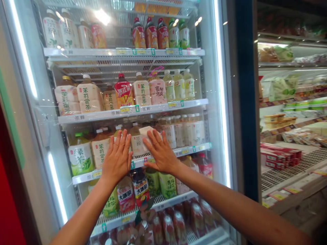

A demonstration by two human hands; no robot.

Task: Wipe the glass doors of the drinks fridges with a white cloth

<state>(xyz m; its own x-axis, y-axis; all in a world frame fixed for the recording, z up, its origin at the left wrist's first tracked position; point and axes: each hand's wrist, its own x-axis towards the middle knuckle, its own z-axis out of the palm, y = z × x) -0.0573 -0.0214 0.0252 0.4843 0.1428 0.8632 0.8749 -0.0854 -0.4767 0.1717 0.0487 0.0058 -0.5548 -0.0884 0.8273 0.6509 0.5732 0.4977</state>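
Note:
My left hand (117,158) lies flat on the glass door (213,119) of a lit drinks cooler, fingers stretched out and holding nothing. To its right, my right hand (160,153) presses a folded whitish cloth (146,131) against the same glass. The cloth pokes out past the fingertips; the rest of it is hidden under the palm and fingers. Behind the glass, level with both hands, stand bottled teas, among them a green tea bottle (81,154) and a row of pale bottles (190,129).
More shelves of bottles fill the cooler, such as a red tea bottle (124,92) and dark iced tea bottles (141,187). A bright light strip (223,102) runs down the right side. Farther right is an open chilled shelf (288,177) with red boxes (279,154).

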